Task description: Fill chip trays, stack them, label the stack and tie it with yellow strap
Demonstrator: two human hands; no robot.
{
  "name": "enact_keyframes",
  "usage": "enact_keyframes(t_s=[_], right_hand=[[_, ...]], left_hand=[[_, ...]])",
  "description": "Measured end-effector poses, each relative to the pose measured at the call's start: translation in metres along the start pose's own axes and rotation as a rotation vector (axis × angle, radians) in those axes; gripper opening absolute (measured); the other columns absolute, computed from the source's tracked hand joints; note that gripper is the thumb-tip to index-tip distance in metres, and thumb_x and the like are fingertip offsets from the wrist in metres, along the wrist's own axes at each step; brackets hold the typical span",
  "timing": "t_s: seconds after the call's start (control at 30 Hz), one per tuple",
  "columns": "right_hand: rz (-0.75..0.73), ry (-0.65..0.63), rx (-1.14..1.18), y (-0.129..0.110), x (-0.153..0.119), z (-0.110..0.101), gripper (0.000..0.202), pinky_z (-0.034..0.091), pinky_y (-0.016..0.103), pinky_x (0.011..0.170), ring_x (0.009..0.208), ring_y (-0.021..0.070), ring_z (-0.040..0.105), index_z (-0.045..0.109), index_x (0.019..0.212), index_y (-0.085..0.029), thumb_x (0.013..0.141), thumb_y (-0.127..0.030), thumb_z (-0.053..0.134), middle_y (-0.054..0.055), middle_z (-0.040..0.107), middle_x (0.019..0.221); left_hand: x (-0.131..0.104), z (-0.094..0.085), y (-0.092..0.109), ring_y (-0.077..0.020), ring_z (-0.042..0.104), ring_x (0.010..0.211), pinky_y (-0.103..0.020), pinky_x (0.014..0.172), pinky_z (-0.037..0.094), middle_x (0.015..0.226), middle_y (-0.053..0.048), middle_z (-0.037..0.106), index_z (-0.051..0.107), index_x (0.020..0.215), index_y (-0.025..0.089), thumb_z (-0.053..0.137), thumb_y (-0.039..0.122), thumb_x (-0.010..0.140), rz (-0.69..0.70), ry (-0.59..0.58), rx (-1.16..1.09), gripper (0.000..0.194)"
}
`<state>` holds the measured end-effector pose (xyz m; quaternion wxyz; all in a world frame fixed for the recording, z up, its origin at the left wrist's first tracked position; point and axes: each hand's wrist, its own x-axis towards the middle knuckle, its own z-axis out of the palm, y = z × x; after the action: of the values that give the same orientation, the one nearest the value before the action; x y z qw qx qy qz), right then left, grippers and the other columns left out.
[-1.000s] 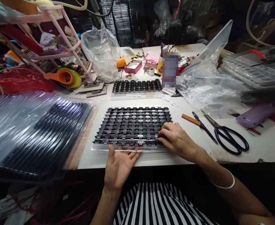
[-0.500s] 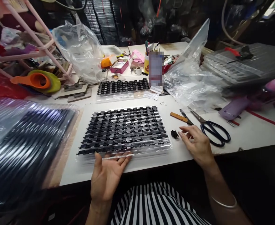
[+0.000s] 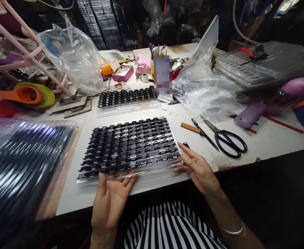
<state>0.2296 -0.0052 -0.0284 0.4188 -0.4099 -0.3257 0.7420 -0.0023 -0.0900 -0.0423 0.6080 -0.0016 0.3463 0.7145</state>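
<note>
A clear plastic tray (image 3: 152,166) lies before me, filled with rows of small black parts (image 3: 131,145). My left hand (image 3: 111,199) holds its front edge, palm up, with the thumb at the rim and the fingers reaching beneath. At the front right corner, my right hand (image 3: 197,167) grips the same tray, thumb and fingers around its edge. Just behind the right fingers is a loose black part (image 3: 186,145), mostly hidden by that hand. The undersides of the fingers under the tray cannot be seen.
Right of the tray lie scissors (image 3: 229,141) and a knife-like tool with a brown handle (image 3: 190,127). A second filled tray (image 3: 127,97) is behind. Wrapped stacked trays (image 3: 37,155) stand left, crumpled plastic bags (image 3: 203,93) at the back right.
My right hand has moved left from beside the loose black part to the tray's right corner and taken hold there. My left hand stays at the front edge. The whole view has shifted slightly.
</note>
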Motion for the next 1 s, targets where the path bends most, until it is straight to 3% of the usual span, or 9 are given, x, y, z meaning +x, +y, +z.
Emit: enact_keyframes(t_s=[0.17, 0.27, 0.4, 0.63, 0.83, 1.0], right_hand=[[0.053, -0.037, 0.036, 0.000, 0.002, 0.001, 0.058, 0.053, 0.035, 0.082, 0.105, 0.0213, 0.059, 0.045, 0.135, -0.020, 0.081, -0.029, 0.066, 0.009, 0.053, 0.133], [0.047, -0.041, 0.062, 0.004, 0.004, -0.002, 0.055, 0.047, 0.039, 0.093, 0.119, 0.0244, 0.050, 0.049, 0.131, -0.020, 0.080, -0.026, 0.067, 0.009, 0.054, 0.132], [0.033, -0.077, 0.120, 0.004, 0.005, -0.004, 0.048, 0.039, 0.043, 0.103, 0.115, 0.0241, 0.054, 0.056, 0.125, -0.021, 0.079, -0.023, 0.068, 0.009, 0.060, 0.125], [0.058, -0.038, 0.091, 0.002, 0.004, -0.004, 0.045, 0.041, 0.037, 0.101, 0.110, 0.0205, 0.059, 0.057, 0.123, -0.022, 0.080, -0.023, 0.068, 0.008, 0.063, 0.121], [0.089, 0.027, 0.023, 0.004, 0.003, -0.004, 0.049, 0.051, 0.032, 0.089, 0.097, 0.0191, 0.065, 0.055, 0.125, -0.023, 0.079, -0.025, 0.069, 0.008, 0.067, 0.113], [0.083, 0.066, 0.001, 0.005, 0.002, -0.004, 0.045, 0.053, 0.023, 0.085, 0.090, 0.0149, 0.067, 0.060, 0.120, -0.026, 0.076, -0.025, 0.071, 0.004, 0.070, 0.106]], left_hand=[[0.001, 0.002, 0.001, -0.0328, 0.052, 0.119, -0.051, 0.095, 0.047, 0.128, -0.019, 0.055, 0.048, 0.131, 0.020, 0.043, 0.037, 0.092, -0.020, 0.055, 0.009, 0.042], [0.000, 0.008, 0.002, -0.0304, 0.050, 0.121, -0.049, 0.098, 0.045, 0.125, -0.014, 0.059, 0.055, 0.123, 0.020, 0.040, 0.022, 0.093, -0.095, 0.109, -0.039, 0.034], [-0.001, 0.013, 0.001, -0.0284, 0.051, 0.120, -0.048, 0.098, 0.045, 0.118, -0.009, 0.064, 0.064, 0.108, 0.021, 0.041, 0.011, 0.089, -0.090, 0.139, -0.051, 0.032], [-0.001, 0.009, -0.002, -0.0253, 0.059, 0.110, -0.046, 0.098, 0.045, 0.111, -0.007, 0.067, 0.065, 0.081, 0.017, 0.044, 0.009, 0.088, -0.040, 0.046, -0.019, 0.024], [-0.002, 0.008, -0.004, -0.0224, 0.063, 0.101, -0.045, 0.098, 0.045, 0.098, -0.004, 0.070, 0.063, 0.082, 0.018, 0.049, 0.011, 0.088, -0.017, -0.007, -0.004, 0.017], [-0.004, 0.007, -0.004, -0.0224, 0.064, 0.100, -0.047, 0.101, 0.040, 0.100, -0.004, 0.069, 0.061, 0.087, 0.018, 0.048, 0.012, 0.089, -0.007, -0.038, 0.013, 0.014]])
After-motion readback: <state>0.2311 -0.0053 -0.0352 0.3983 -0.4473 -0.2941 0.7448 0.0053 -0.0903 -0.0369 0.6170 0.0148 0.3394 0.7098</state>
